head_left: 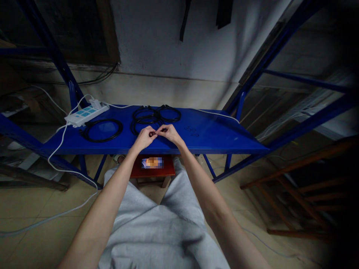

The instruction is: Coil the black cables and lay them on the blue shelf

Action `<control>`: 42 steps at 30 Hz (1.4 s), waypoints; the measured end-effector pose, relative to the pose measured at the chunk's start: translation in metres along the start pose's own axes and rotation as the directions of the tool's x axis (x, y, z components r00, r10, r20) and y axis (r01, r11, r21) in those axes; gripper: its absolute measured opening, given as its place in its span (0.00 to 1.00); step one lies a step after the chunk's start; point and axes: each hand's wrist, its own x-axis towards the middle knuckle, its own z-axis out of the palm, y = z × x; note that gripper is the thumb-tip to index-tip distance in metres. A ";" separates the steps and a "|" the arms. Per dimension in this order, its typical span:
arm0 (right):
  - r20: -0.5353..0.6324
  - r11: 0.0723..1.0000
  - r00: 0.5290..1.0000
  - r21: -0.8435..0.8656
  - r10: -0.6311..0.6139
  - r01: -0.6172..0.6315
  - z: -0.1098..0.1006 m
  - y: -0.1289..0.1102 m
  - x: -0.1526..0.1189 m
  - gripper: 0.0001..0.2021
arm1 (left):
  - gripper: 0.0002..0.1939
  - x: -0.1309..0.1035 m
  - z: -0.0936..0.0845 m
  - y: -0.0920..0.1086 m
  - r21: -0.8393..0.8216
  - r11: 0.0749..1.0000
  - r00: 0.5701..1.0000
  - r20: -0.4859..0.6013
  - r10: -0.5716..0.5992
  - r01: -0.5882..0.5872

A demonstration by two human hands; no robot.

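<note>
My left hand (145,138) and my right hand (168,133) meet above the front part of a blue metal shelf (213,134). Both are closed in a pinch, fingertips touching or nearly so. Whatever is between them is too small and dark to make out. Just behind the hands lie coiled black cables (146,120), partly hidden by my fingers. Another black coil (169,120) sits at the back, overlapping them. Left of my left hand, a separate coil of black cable (120,131) rests flat. Several small dark loops (192,131) are scattered right of my right hand.
A white power strip (86,115) with a plug in it stands at the shelf's left end, its white cord (60,145) hanging to the floor. Blue uprights frame both sides. Below the shelf edge, a phone-like object (152,163) lies on a red stool (138,171) between my knees.
</note>
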 end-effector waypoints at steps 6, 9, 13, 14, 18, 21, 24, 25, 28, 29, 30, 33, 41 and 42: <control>-0.003 1.000 1.000 0.000 -0.002 0.002 0.000 0.004 0.000 0.13 | 0.04 -0.001 0.000 0.002 -0.017 1.000 1.000 0.002 0.002 -0.002; -0.007 1.000 1.000 -0.007 -0.013 0.012 -0.001 0.002 -0.001 0.14 | 0.05 -0.001 -0.001 0.002 -0.016 1.000 1.000 -0.010 0.011 -0.011; -0.010 0.998 0.999 -0.047 -0.041 0.041 -0.001 -0.002 -0.002 0.16 | 0.09 -0.001 -0.002 0.003 -0.002 1.000 1.000 -0.015 0.011 -0.011; -0.010 0.997 0.999 -0.057 -0.049 0.048 -0.001 -0.003 -0.003 0.17 | 0.10 -0.002 -0.002 0.004 0.002 1.000 1.000 -0.013 0.016 -0.016; -0.021 0.996 0.998 -0.064 -0.066 0.064 -0.001 -0.004 -0.003 0.21 | 0.10 -0.002 -0.003 0.006 -0.008 1.000 1.000 -0.014 0.023 -0.023; -0.028 0.998 0.999 -0.047 -0.042 0.041 -0.001 -0.002 -0.002 0.22 | 0.09 -0.002 -0.002 0.005 -0.024 1.000 1.000 -0.020 0.010 -0.010; -0.037 1.000 0.999 0.012 -0.002 0.002 0.000 0.001 0.000 0.20 | 0.09 -0.001 -0.001 0.003 -0.034 0.999 0.999 -0.023 0.026 -0.026; -0.041 0.999 0.999 0.043 0.003 -0.001 0.001 0.002 0.000 0.19 | 0.09 -0.001 -0.001 0.003 -0.035 0.999 0.999 -0.023 0.032 -0.033; -0.058 0.995 0.998 0.102 -0.003 0.009 0.002 0.003 0.001 0.18 | 0.08 -0.001 0.000 0.002 -0.033 0.999 0.999 -0.026 0.036 -0.037; -0.058 0.995 0.998 0.097 -0.006 0.012 0.003 0.002 0.001 0.18 | 0.08 -0.001 0.000 0.002 -0.032 0.999 0.999 -0.030 0.035 -0.036; -0.054 0.996 0.998 0.084 -0.009 0.014 0.003 0.001 0.001 0.18 | 0.07 -0.001 0.000 0.001 -0.030 0.999 0.999 -0.033 0.035 -0.036; -0.033 0.999 0.999 0.047 -0.008 0.009 0.002 -0.001 0.000 0.18 | 0.07 -0.001 0.000 0.000 -0.025 0.999 0.998 -0.038 0.040 -0.041; -0.044 1.000 0.999 0.014 -0.001 0.002 0.002 0.001 0.001 0.12 | 0.06 -0.001 -0.001 0.001 -0.036 0.999 0.997 -0.074 0.008 -0.010; -0.040 1.000 0.999 0.003 0.000 0.000 0.002 0.002 0.001 0.11 | 0.06 -0.001 -0.001 0.001 -0.033 0.999 0.997 -0.078 0.004 -0.006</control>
